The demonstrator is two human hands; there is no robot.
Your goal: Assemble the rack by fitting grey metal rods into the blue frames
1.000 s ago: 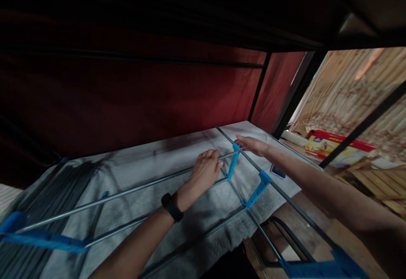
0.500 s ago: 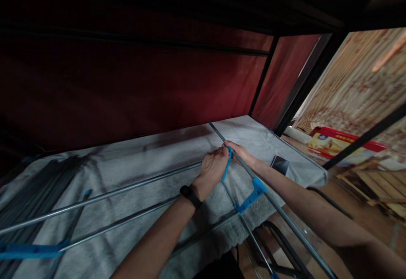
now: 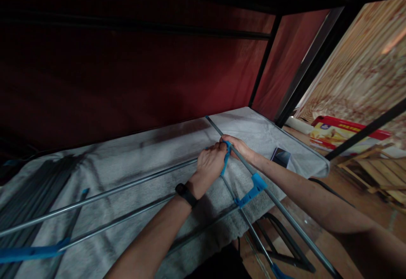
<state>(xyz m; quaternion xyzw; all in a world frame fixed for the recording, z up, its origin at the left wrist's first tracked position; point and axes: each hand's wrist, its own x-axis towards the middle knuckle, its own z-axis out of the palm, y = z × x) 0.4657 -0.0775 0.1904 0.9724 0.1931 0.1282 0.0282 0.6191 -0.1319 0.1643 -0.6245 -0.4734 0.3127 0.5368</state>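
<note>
Blue plastic and grey metal make up the rack under the person's hands in the head view. The left hand (image 3: 211, 160), with a black watch (image 3: 186, 194) at its wrist, is clenched over the end of the upper long pole (image 3: 133, 182), where that pole meets the near blue bracket (image 3: 226, 158); its fingertips are hidden. The right hand (image 3: 239, 147) presses in from the other side, its fingers wrapped about the slanting pole (image 3: 287, 215) at the same bracket, though how far they reach around cannot be told. The two hands are touching or very nearly so.

Further down the slanting pole sits a second blue bracket (image 3: 252, 191). The lower long pole (image 3: 120, 219) runs to a left blue bracket (image 3: 30, 251), cut off by the picture's edge. All this lies over a grey cloth (image 3: 142, 156), with a bundle of dark poles (image 3: 41, 186) at the far left and a loose pole (image 3: 74, 215), tipped in blue, beside it.

Near the right forearm rests a small dark object (image 3: 281, 157), perhaps a phone. Beyond the cloth are a red and yellow box (image 3: 344, 133) and wooden slats (image 3: 380, 175); a red curtain (image 3: 158, 84) hangs behind.
</note>
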